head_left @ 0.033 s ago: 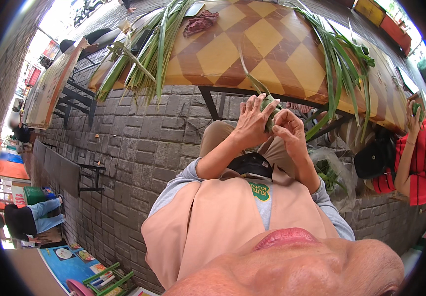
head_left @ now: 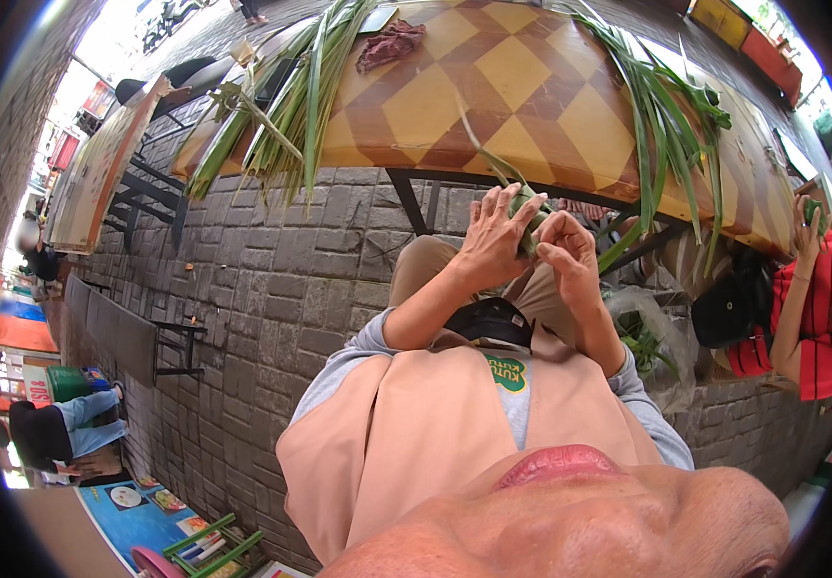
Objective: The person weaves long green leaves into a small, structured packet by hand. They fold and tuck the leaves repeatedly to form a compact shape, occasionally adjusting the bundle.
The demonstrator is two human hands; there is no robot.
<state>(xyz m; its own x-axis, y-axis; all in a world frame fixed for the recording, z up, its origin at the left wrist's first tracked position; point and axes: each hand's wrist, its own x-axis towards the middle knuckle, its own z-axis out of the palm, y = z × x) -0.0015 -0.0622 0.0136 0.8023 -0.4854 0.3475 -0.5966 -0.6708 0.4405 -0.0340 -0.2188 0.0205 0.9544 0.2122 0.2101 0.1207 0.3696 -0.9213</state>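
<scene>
Just below the middle of the frame we see our beige apron [head_left: 416, 433] and the grey sleeves coming up from it. Above that, near the centre, our left hand [head_left: 493, 246] and right hand [head_left: 565, 255] meet, touching each other, with the fingers of both curled tight around a small folded green leaf parcel [head_left: 528, 220]; a thin leaf strip [head_left: 481, 144] rises from it toward the upper middle. Beyond the hands the checkered worktop [head_left: 522, 87] fills the top of the frame, with long green leaves [head_left: 290, 106] hanging over its edge at upper left and more leaves [head_left: 666, 116] at upper right, and a dark red cloth [head_left: 390, 43] near the top. At the right edge another person in a red striped shirt [head_left: 816, 328] sits beside the worktop.
</scene>
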